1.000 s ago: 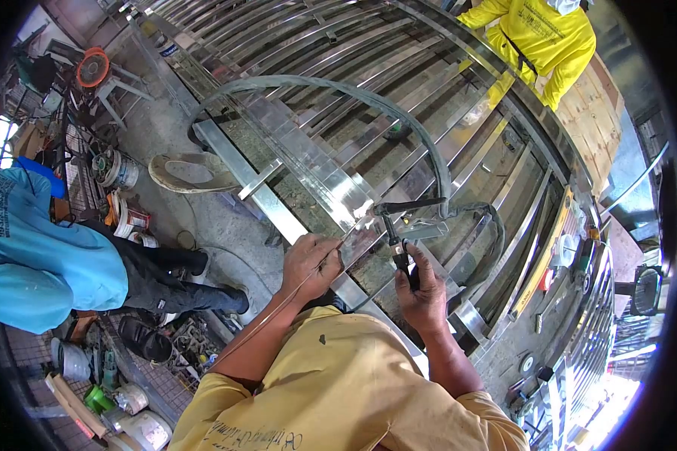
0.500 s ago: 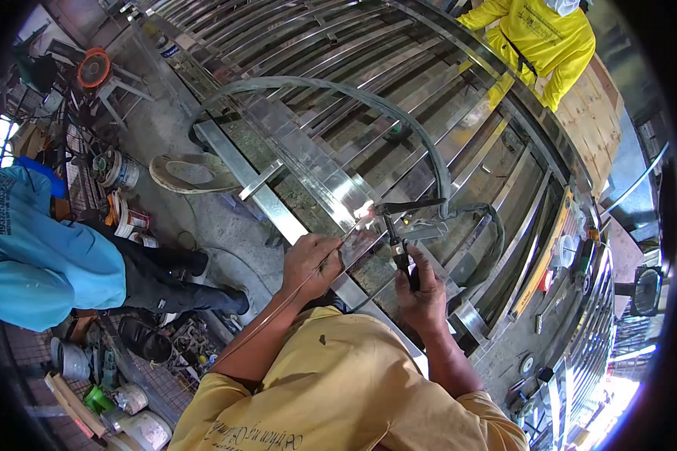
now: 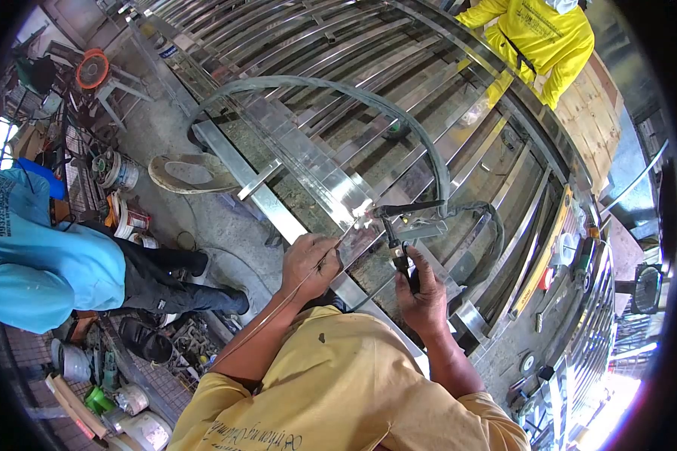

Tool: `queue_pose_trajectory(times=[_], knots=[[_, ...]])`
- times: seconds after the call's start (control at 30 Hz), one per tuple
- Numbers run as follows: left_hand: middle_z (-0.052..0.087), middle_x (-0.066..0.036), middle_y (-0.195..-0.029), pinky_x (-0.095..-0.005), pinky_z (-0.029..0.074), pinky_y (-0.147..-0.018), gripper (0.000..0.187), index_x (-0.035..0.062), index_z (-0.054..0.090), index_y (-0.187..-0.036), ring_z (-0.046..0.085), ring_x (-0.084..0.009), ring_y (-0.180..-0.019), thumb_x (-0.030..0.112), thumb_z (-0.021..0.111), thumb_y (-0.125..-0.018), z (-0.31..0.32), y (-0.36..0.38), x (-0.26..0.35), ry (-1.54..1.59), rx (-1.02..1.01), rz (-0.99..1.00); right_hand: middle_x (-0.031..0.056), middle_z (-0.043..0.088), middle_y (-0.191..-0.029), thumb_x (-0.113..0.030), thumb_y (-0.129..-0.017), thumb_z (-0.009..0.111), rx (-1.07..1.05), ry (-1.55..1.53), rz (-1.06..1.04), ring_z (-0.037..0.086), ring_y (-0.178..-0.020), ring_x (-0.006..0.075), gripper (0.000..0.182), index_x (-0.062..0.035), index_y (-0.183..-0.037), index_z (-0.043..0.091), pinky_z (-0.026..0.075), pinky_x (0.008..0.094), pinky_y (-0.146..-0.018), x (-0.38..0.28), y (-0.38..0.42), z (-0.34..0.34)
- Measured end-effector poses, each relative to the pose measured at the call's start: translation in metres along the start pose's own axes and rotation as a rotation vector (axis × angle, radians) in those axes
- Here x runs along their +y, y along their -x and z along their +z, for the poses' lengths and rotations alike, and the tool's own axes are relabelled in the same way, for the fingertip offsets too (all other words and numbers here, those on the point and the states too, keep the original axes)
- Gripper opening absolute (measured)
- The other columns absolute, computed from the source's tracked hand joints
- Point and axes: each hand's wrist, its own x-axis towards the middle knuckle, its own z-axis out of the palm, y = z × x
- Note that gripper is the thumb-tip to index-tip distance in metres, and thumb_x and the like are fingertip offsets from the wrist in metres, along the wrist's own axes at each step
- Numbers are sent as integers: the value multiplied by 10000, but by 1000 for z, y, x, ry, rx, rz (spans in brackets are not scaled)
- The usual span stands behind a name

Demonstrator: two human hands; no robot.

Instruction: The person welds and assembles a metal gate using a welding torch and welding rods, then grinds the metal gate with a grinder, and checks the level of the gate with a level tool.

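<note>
My right hand (image 3: 423, 295) is wrapped round the handle of a TIG welding torch (image 3: 393, 242), its tip at a bright spot on a shiny metal bar (image 3: 338, 197). In my left hand (image 3: 311, 264), pinched between the fingers, is a thin filler rod (image 3: 282, 306). The rod runs back along my forearm, and its other end points at the glowing spot by the torch tip. Both hands are just above the near edge of a large frame of polished metal bars (image 3: 308, 45). A thick sheathed cable (image 3: 346, 89) arcs over the frame beyond my hands.
A person in blue (image 3: 60, 248) stands at left; another in yellow (image 3: 541, 45) is across the frame. Buckets (image 3: 116, 171), an orange-topped stool (image 3: 94, 70) and scattered tools are on the left. A yellow spirit level (image 3: 541, 263) lies at right.
Almost nothing differs. The torch and rod stay at the same bright spot, whose glow looks slightly changed, and both hands keep their places.
</note>
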Motion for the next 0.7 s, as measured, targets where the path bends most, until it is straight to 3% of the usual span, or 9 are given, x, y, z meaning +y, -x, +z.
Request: queue_pose_trajectory(times=[0.37,0.47,0.7], knots=[[686,-157,-949,-450,559,-738,222,56,748,-1015,677,-357,-852,90,713,-799,-1,0,-1,-10,-17,-2,182,687,-1007,-84,-908,705,-30,-19,4,704,-832,270,549,-125,-1436,559,561,372,-761,-6,-1,0],[703,-159,-908,-433,552,-746,204,38,759,-1026,674,-340,-824,108,681,-850,-3,-2,5,-28,-6,-5,188,690,-1022,-73,-902,707,-36,-25,-15,711,-860,280,551,-123,-1431,561,563,378,-777,-6,-2,1],[689,-157,-949,-453,555,-727,211,71,749,-1016,673,-365,-847,92,714,-808,0,0,0,-4,1,1,194,692,-1030,-51,-895,711,-9,-28,-76,711,-864,316,548,-135,-1418,574,567,395,-782,-3,-2,5]])
